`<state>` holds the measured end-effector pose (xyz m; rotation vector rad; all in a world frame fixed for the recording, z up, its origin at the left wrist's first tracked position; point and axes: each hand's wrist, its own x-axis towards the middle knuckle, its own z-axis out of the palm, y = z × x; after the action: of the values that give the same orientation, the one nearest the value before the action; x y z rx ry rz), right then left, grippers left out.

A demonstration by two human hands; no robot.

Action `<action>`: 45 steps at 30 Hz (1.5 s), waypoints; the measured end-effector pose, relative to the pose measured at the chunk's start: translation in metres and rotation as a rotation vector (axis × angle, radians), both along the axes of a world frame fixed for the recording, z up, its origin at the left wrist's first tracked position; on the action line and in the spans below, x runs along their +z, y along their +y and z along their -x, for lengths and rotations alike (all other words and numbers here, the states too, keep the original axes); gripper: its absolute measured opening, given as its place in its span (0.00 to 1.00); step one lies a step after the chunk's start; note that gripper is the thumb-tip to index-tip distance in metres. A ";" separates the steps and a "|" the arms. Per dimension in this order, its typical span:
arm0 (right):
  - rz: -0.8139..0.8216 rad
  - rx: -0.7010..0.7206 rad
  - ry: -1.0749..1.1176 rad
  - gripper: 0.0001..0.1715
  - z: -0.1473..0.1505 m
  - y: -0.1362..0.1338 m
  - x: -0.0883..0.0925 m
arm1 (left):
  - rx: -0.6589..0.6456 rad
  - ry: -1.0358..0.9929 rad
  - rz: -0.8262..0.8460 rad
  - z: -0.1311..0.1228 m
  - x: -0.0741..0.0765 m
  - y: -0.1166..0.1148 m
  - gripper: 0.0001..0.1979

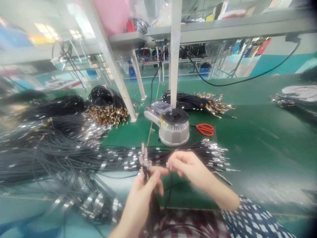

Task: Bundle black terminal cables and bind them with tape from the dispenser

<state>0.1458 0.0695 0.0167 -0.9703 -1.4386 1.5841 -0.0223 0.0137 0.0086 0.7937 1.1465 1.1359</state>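
Note:
My left hand (pixel 146 188) is closed around a small bundle of black cables (pixel 146 170), whose silvery connector ends point upward above the thumb. To its right, my right hand (pixel 184 162) pinches the metal end of a single black cable (pixel 170 185) between thumb and fingertips. That cable hangs down toward my lap. The left index finger reaches toward the pinched end; whether they touch I cannot tell. Just beyond both hands lies a long row of black cables (pixel 205 153) with silvery ends facing right.
A white round tape dispenser (pixel 173 132) stands behind the hands, with red-handled scissors (pixel 205 129) beside it. Heaps of black cables with gold-coloured ends (pixel 109 114) lie left; another bundle (pixel 210 103) lies behind. White posts (pixel 176 53) hold a shelf over the green table (pixel 257 138).

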 end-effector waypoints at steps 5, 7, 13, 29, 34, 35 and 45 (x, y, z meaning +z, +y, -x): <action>0.033 0.003 0.024 0.19 -0.003 0.008 -0.003 | 0.042 -0.318 0.145 0.028 0.003 0.007 0.19; 0.026 0.023 0.024 0.19 0.004 0.005 -0.003 | -0.015 -0.285 0.144 0.029 0.002 0.009 0.20; -0.255 0.066 -0.206 0.15 0.017 0.009 0.009 | -0.089 -0.075 0.047 0.007 -0.007 0.010 0.15; -0.524 -0.384 -0.482 0.20 -0.009 0.097 0.020 | -0.021 -0.161 0.018 0.007 -0.014 0.006 0.19; -0.030 -0.245 -0.110 0.10 0.027 0.077 0.004 | -0.015 -0.188 0.012 0.005 -0.018 0.009 0.20; 0.057 -0.242 -0.026 0.09 0.034 0.078 0.002 | -0.021 -0.190 0.012 0.004 -0.019 0.009 0.20; 0.565 -0.292 0.536 0.12 0.060 0.109 0.009 | -0.084 -0.222 0.001 0.007 -0.030 0.007 0.21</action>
<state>0.0856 0.1780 0.0258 -0.9077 -0.4664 1.8720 -0.0293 0.0203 -0.0218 0.6902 0.9209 1.1226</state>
